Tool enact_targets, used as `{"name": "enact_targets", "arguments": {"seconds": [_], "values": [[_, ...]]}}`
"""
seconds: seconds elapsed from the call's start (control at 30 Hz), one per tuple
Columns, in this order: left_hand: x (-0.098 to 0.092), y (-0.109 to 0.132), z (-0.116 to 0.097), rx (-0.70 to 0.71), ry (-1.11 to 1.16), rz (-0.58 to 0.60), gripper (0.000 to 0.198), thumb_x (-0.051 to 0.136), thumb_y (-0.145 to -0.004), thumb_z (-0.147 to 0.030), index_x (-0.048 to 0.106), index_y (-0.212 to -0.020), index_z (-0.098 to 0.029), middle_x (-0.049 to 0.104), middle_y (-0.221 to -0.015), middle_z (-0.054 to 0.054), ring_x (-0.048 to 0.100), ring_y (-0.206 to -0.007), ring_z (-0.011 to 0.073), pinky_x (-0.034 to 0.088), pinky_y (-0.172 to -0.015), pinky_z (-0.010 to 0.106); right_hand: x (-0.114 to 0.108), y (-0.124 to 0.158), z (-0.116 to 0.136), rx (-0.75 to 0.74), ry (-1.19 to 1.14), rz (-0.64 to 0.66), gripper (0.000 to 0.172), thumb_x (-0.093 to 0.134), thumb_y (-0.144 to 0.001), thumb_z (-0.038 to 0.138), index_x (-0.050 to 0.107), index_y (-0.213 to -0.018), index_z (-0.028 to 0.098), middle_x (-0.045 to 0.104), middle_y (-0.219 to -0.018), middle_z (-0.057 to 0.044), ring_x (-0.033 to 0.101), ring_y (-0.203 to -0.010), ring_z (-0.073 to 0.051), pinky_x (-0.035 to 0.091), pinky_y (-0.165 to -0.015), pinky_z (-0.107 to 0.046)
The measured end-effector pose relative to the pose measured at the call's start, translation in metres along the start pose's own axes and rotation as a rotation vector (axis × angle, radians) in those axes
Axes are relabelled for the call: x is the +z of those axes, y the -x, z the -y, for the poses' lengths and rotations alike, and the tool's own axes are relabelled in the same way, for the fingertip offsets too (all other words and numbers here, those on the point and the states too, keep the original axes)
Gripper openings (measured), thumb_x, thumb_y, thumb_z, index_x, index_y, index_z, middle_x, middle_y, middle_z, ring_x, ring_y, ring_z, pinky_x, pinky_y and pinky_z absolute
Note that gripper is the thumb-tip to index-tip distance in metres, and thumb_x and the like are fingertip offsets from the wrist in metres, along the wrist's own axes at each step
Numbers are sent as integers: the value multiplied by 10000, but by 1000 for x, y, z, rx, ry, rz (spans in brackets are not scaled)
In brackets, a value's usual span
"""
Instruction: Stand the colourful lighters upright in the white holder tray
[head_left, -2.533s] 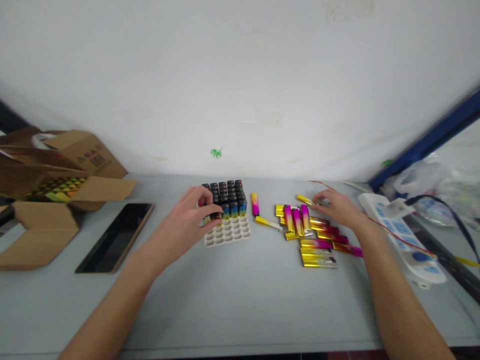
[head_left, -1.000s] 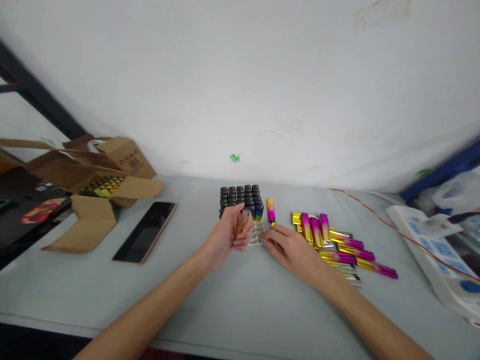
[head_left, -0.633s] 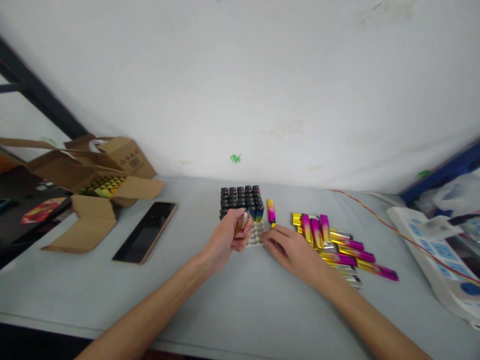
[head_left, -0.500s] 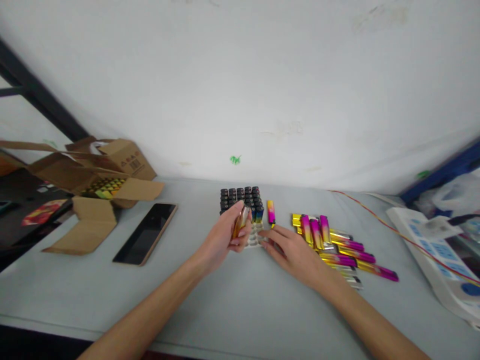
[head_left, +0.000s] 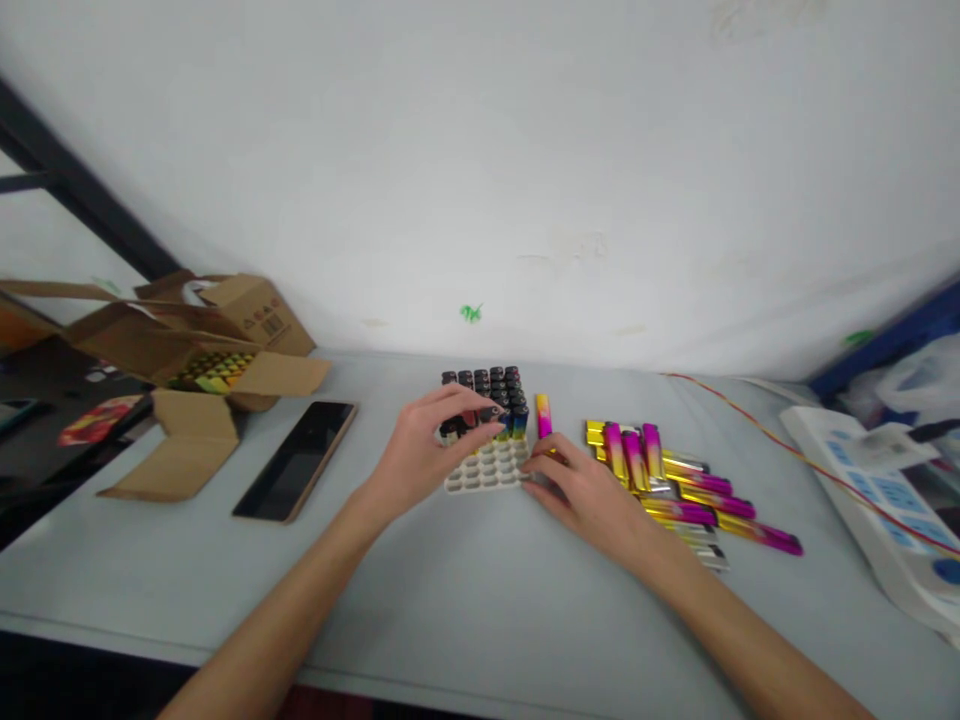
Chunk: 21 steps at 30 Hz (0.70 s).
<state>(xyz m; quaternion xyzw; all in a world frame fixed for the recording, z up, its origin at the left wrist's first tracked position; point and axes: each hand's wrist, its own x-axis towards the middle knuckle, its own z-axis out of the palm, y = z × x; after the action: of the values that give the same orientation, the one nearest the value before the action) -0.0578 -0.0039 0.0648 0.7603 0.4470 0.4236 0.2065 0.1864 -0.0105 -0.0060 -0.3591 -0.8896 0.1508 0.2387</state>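
A white tray point(head_left: 486, 472) with rows of round holes lies on the table. Black-topped lighters point(head_left: 497, 376) stand upright in its far rows. My left hand point(head_left: 420, 450) hovers over the tray's left side, thumb and fingers pinched around a lighter point(head_left: 490, 413) whose dark top shows; its body is mostly hidden. At the tray's right edge, my right hand point(head_left: 574, 490) grips the rim with its fingertips. Just beyond those fingers lies a single yellow and magenta lighter point(head_left: 544, 413).
Loose yellow, magenta and silver lighters point(head_left: 686, 510) are heaped to the right. Past them are a white power strip point(head_left: 847, 480) and a red-yellow wire point(head_left: 750, 428). On the left lie a phone point(head_left: 296, 462) and an opened cardboard box point(head_left: 176, 440) with lighters inside.
My left hand has shifted left and turned palm down, bringing the lighter's dark top into sight. More of the tray's bare holes show. My right hand stays at the tray's edge.
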Motion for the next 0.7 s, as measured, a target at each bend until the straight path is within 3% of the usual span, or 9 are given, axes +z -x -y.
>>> {"name": "enact_targets", "arguments": {"seconds": [0.23, 0.7], "values": [[1, 2, 18, 143, -340, 120, 133, 769, -891, -278, 760, -1009, -218, 784, -912, 39, 642, -949, 244, 476, -910, 404, -1, 0, -1, 5, -21, 10, 162, 583, -1031, 243, 665, -1166, 204, 619, -1213, -108, 688, -1066, -242, 596, -984, -438], [0, 4, 27, 276, -497, 165, 160, 683, -971, -288, 723, -1104, -208, 728, -893, 58, 625, -977, 240, 497, -885, 387, -1, -1, -3, 22, -31, 5, 166, 613, -1025, 278, 690, -1155, 210, 639, -1197, -104, 688, -1049, -234, 592, -969, -422]]}}
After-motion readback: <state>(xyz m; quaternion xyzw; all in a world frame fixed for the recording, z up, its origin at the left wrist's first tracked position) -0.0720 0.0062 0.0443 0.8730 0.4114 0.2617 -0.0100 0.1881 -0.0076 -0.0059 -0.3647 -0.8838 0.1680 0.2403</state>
